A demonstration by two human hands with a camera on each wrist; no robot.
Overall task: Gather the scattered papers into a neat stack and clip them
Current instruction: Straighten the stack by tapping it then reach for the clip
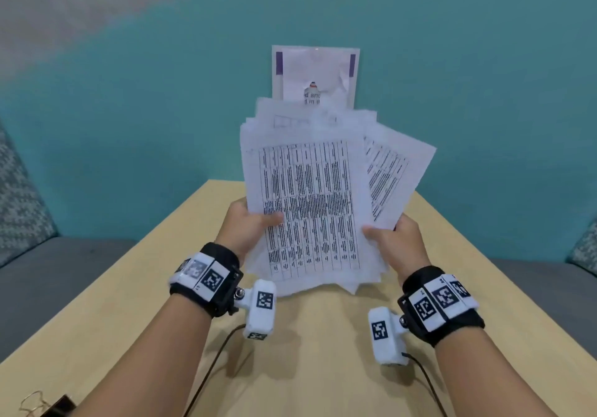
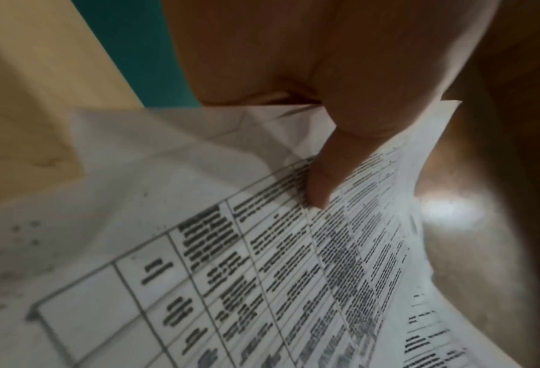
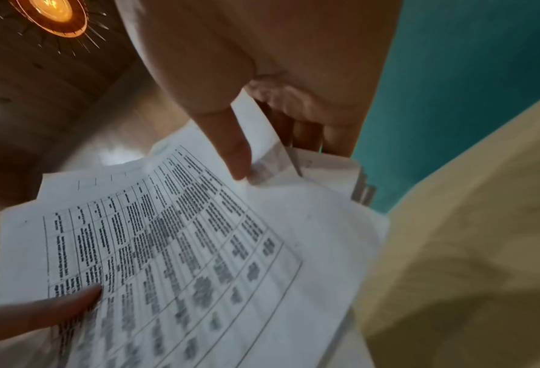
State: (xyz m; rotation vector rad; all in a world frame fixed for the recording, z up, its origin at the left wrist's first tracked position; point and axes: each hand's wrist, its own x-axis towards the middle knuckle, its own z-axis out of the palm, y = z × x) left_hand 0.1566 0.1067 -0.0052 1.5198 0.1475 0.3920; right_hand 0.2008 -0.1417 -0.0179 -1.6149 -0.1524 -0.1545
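Note:
I hold a loose bundle of printed papers (image 1: 310,203) upright above the tan table (image 1: 323,336), its bottom edge close to the tabletop. The sheets are uneven: one fans out to the right (image 1: 397,171) and a purple-edged sheet (image 1: 315,74) sticks up at the back. My left hand (image 1: 248,226) grips the bundle's left edge, thumb on the front table-printed sheet (image 2: 294,261). My right hand (image 1: 392,239) grips the right edge, thumb on the front (image 3: 237,154) and fingers behind. A binder clip (image 1: 48,405) lies at the table's near left corner.
A teal wall (image 1: 129,126) rises behind the table. Grey seats with patterned cushions (image 1: 19,203) flank the table on both sides. Cables (image 1: 210,371) from the wrist cameras trail over the tabletop near me.

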